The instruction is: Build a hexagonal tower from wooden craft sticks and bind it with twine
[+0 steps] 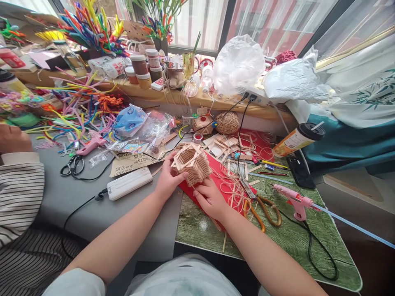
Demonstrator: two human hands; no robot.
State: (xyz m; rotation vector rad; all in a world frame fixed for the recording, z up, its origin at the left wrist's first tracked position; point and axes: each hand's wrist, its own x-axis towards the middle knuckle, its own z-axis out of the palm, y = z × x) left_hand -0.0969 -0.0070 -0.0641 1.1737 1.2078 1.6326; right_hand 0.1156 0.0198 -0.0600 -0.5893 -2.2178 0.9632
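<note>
A small many-sided craft-stick container [191, 166], built of stacked wooden sticks with an open hollow top, is held tilted above the table. My left hand [168, 179] grips its left side, the thumb across the near wall. My right hand [211, 198] is closed at its lower right, thumb and fingers together; part of its grip is hidden. Under my hands lies a red sheet [220, 170] with a loose tangle of twine [233, 189] on it. Scissors with orange-brown handles [268, 209] rest just right of my right hand.
A pink glue gun [298, 201] with a long glue stick and cord lies at right. A lidded drink cup [298, 139] and a phone [300, 170] stand near it. At left are a white power bank [129, 183], black scissors [72, 165] and another person's arm [20, 193].
</note>
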